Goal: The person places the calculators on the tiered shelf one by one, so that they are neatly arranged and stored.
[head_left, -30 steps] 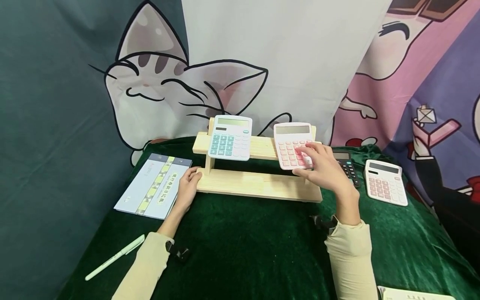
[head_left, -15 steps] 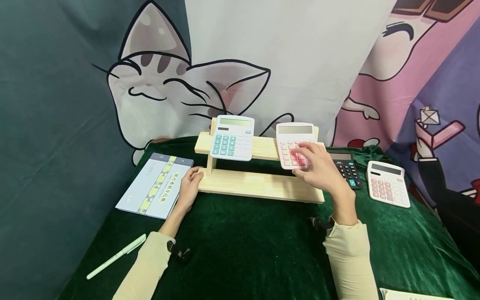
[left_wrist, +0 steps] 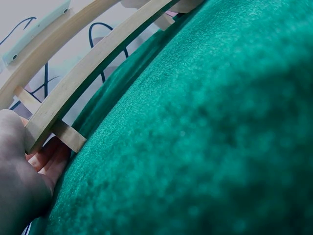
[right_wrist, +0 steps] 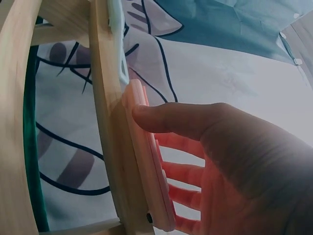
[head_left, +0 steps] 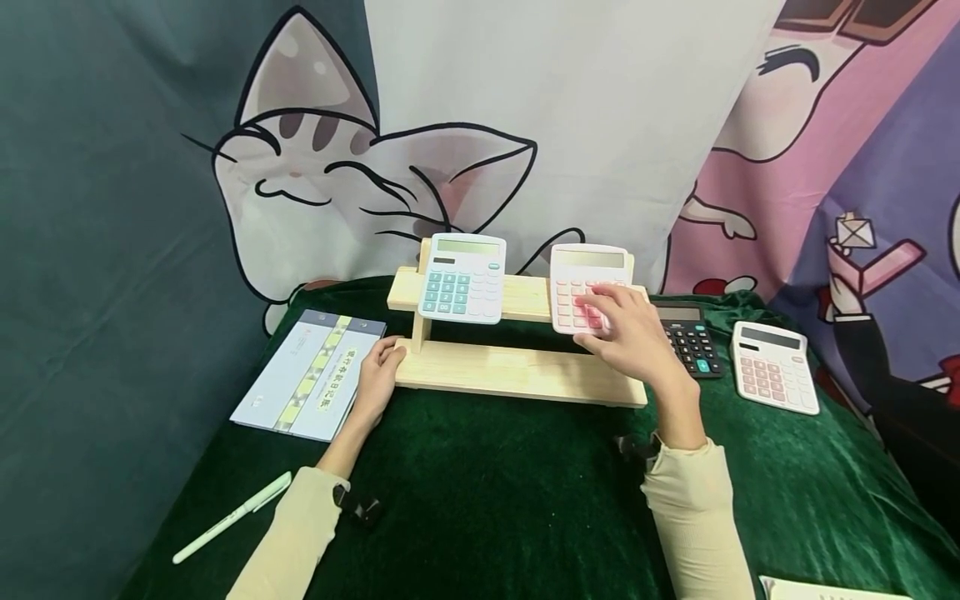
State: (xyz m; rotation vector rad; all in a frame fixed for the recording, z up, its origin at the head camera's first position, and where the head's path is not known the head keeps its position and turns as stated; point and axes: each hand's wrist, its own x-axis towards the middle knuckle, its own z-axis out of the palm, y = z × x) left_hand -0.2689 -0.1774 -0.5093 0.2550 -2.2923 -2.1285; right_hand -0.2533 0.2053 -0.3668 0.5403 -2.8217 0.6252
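My left hand (head_left: 377,379) grips the left end of a two-tier wooden stand (head_left: 510,371), thumb on top of the lower board and fingers underneath, as the left wrist view shows. A pink calculator (head_left: 588,260) leans upright on the right part of the stand's upper tier. My right hand (head_left: 626,329) touches it, fingers spread over its keys and thumb (right_wrist: 161,117) at its lower edge. That hand hides the lower right keys. Left of it, a white calculator with teal keys (head_left: 463,279) stands on the same tier.
A black calculator (head_left: 692,343) and a white one with pink keys (head_left: 775,367) lie to the right on the green cloth (head_left: 510,500). On the left are a light blue booklet (head_left: 300,375) and a pale green pen (head_left: 232,517). A white object (head_left: 817,590) shows at the bottom right.
My right hand has slid left across the pink calculator's keys. The calculator's lower edge sits slightly higher against the stand. My left hand keeps its grip.
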